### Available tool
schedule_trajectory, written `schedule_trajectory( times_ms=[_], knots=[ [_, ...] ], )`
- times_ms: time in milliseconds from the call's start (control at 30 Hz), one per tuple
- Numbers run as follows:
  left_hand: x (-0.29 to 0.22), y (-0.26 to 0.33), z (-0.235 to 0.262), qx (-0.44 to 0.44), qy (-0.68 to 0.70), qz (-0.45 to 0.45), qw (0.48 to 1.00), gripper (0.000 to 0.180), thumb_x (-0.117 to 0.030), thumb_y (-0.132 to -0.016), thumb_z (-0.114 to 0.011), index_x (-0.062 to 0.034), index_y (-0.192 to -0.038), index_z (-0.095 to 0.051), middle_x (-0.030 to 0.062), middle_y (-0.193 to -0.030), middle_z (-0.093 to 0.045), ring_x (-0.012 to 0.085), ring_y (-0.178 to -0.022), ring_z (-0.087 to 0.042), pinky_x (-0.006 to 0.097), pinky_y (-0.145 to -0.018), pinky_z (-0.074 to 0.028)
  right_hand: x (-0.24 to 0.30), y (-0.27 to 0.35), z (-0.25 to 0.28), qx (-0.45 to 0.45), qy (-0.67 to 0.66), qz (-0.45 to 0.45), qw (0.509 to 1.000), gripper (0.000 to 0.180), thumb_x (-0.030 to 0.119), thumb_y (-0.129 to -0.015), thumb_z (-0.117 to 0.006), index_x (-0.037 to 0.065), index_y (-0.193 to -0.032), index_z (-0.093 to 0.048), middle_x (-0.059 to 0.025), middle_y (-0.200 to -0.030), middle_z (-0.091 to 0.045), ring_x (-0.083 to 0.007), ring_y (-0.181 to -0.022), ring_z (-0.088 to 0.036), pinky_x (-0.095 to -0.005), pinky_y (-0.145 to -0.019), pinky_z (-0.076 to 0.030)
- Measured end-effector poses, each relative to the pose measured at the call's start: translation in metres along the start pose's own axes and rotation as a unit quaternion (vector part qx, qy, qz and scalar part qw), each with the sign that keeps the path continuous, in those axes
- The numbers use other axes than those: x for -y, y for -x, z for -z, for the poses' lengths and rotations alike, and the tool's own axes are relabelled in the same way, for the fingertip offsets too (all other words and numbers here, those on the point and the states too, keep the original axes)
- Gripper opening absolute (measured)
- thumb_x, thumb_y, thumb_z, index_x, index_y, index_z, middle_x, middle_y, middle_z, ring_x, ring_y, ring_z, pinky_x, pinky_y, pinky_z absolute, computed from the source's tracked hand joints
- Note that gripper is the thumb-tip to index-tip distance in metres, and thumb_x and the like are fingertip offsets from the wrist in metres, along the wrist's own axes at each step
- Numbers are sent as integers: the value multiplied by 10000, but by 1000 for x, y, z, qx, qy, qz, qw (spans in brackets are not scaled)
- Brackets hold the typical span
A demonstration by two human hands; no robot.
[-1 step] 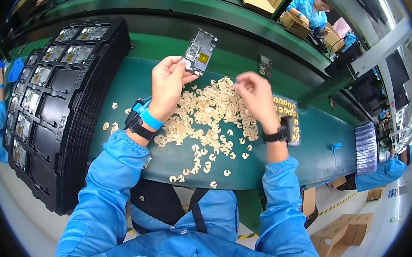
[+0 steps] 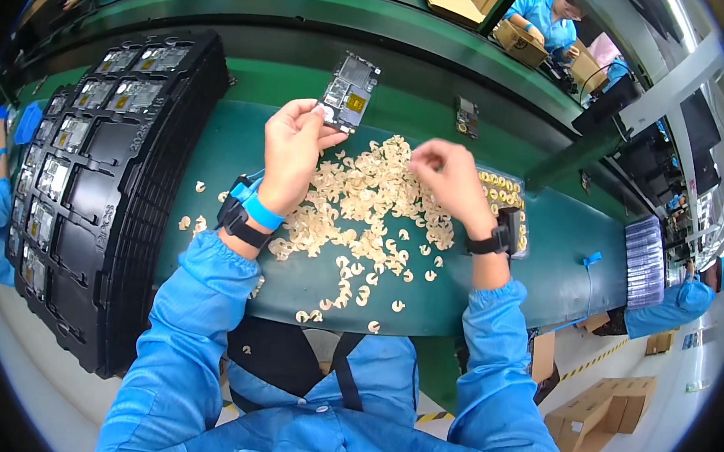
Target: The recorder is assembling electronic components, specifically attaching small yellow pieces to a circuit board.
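Head view: low in the middle of the frame, little cream pieces (image 2: 362, 218) lie in a loose heap on the green desk (image 2: 543, 281). Just above the heap, the right hand (image 2: 453, 186) has its grip pinched together, maybe on one piece; I cannot tell for sure. The left hand (image 2: 290, 150) is clamped on the bottom edge of a flat board (image 2: 348, 92), up in the top middle. To do it well, I think, keep the board steady and bring one piece at a time. Black trays (image 2: 105, 183) fill the left side.
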State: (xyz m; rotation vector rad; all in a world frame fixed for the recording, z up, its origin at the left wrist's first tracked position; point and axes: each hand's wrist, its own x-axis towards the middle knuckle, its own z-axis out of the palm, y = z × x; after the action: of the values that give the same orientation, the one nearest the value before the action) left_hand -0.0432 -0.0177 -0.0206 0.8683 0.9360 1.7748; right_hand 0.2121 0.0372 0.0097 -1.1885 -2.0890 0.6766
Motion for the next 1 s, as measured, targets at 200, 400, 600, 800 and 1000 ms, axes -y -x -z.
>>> schedule_trajectory(
  times_ms=[200,400,600,800,1000],
  knots=[
    [8,3,-1,27,-25,29,999,292,-104,-1069,-538,120,-1253,-568,177,-1140,-699,205,-968,-724,344,-899,-625,-10,20,15,106,89,38,990,201,108,-866,-731,-16,-1025,-719,-196,-973,-684,-316,-826,-691,-405,-753,-549],
    [1,5,4,30,-48,31,998,312,-85,-1057,-562,124,-1288,-550,168,-1170,-695,201,-999,-718,329,-932,-613,10,28,43,-5,48,78,996,118,82,-875,-704,4,-960,-726,-170,-931,-696,-366,-848,-684,-422,-780,-547],
    [2,5,-3,40,-44,37,998,305,-46,-1055,-551,129,-1305,-532,163,-1158,-697,197,-994,-720,324,-948,-619,-42,66,115,-49,215,-63,973,168,62,-847,-719,1,-1003,-736,-185,-990,-693,-380,-879,-686,-429,-811,-552],
    [4,8,-3,62,-49,39,996,326,-24,-1049,-547,149,-1324,-518,183,-1162,-704,200,-986,-727,324,-938,-619,-50,78,110,-12,222,-41,974,198,52,-862,-703,3,-1049,-748,-173,-1047,-689,-388,-992,-664,-454,-888,-535],
    [0,13,-13,72,-107,3,992,296,-44,-1068,-522,93,-1327,-560,152,-1117,-710,186,-962,-723,311,-909,-616,-56,75,114,23,246,-23,969,152,71,-901,-674,-1,-1021,-734,-143,-1059,-681,-375,-998,-662,-458,-873,-543]
  ],
)
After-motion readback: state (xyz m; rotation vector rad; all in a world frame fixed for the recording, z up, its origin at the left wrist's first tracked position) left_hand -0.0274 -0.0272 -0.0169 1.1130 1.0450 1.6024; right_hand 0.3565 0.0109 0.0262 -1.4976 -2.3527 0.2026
